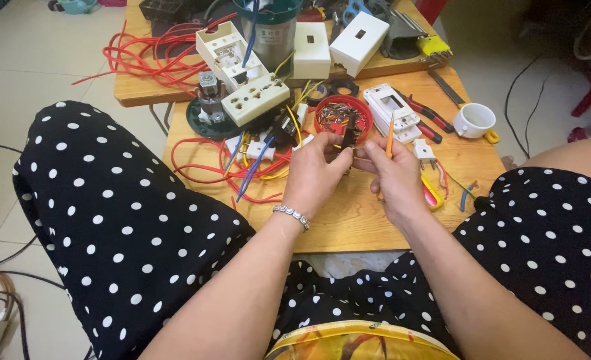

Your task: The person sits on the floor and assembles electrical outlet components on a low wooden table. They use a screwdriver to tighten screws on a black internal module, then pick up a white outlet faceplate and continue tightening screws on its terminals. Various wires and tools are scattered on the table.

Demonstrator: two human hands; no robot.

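**Both hands pinch a small dark part above a cluttered worktop**

The left hand [315, 170], a beaded silver bracelet [291, 215] at its wrist, closes its fingertips on a small dark electrical part [350, 135], held in the air just above the low wooden worktop [349, 220]. The right hand [392, 175] meets it from the 3 o'clock side, thumb and forefinger on the same part, with a slim orange-handled screwdriver [389, 135] gripped upright among its other fingers.

Directly at 12 o'clock from the hands sits a round red plastic bowl [342, 115] holding small metal bits. At 2 o'clock lies a white plastic switch plate [395, 110], and beyond it a small white cup [474, 120]. At 10 o'clock rests a cream multi-hole socket block [255, 100]. Loose red wire [205, 167] sprawls at 9 o'clock. Black polka-dot fabric [109, 220] covers the knees either side.
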